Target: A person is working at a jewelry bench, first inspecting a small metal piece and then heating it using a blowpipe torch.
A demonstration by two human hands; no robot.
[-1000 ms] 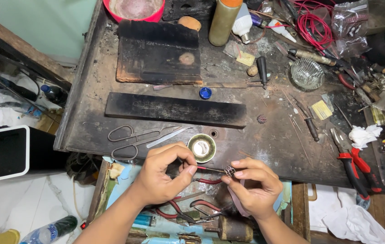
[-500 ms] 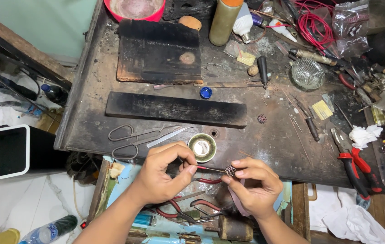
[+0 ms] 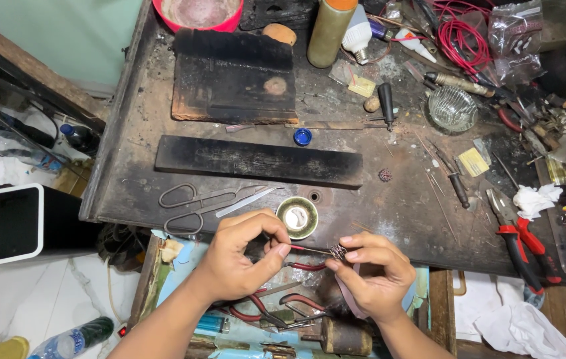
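The desk [image 3: 163, 166] was a dark, scorched and heavily stained surface with a raised edge on its left side. A long black bar [image 3: 258, 161] lay across its middle, and a charred block [image 3: 233, 76] sat behind it. A pair of scissors [image 3: 193, 203] and tweezers [image 3: 248, 201] lay near the front edge, beside a small round tin [image 3: 297, 217]. A blue cap [image 3: 303, 137] rested between the bar and the block. Further right lay a ribbed glass dish [image 3: 452, 108], red-handled pliers [image 3: 519, 239], coiled red wire [image 3: 465, 40] and crumpled white tissue [image 3: 537, 199]. A red bowl [image 3: 198, 13] and a tall cylinder [image 3: 328, 30] stood at the back.
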